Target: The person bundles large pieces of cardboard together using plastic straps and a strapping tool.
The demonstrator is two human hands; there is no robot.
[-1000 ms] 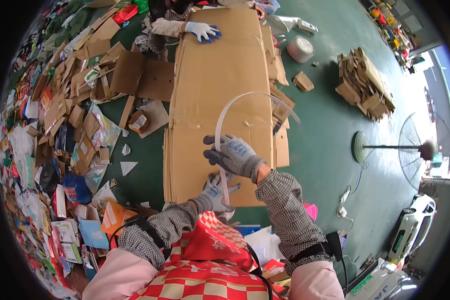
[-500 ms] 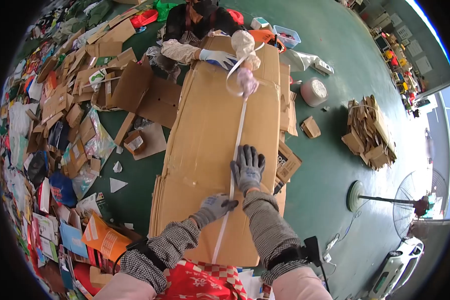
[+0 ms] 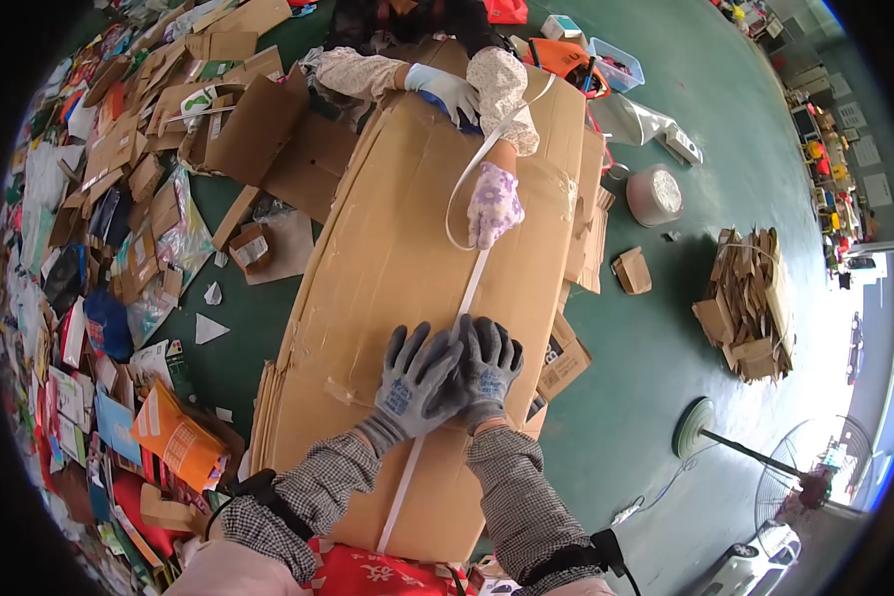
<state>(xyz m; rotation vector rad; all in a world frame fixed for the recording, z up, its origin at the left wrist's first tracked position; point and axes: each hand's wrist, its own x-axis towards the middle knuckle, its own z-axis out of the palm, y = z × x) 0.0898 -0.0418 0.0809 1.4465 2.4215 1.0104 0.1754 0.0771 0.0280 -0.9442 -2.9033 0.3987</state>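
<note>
A large bundle of flattened cardboard [image 3: 368,288] lies lengthwise before me, with a white strap [image 3: 400,497] running along its top. My left hand [image 3: 407,382], in a grey work glove, rests on the cardboard over the strap with its fingers stretched forward. Beside and touching it, my right hand [image 3: 487,370] in a matching glove also presses on the cardboard, fingers extended. Both hide part of the strap. At the far end, a co-worker's purple-patterned gloved hand [image 3: 494,206] holds the strap, whose loose end loops upward. The co-worker's other gloved hand [image 3: 447,91] lies on the bundle.
Loose cardboard, bags and paper [image 3: 119,228] pile up on the left. To the right stand a white bucket [image 3: 655,195], a tied cardboard stack [image 3: 750,303] and a floor fan [image 3: 815,482]. A red patterned bag [image 3: 387,574] sits at the near end.
My left hand has let go of the strap and moved forward beside my right hand. The co-worker's strap-holding hand stays at the far end. My view has shifted.
</note>
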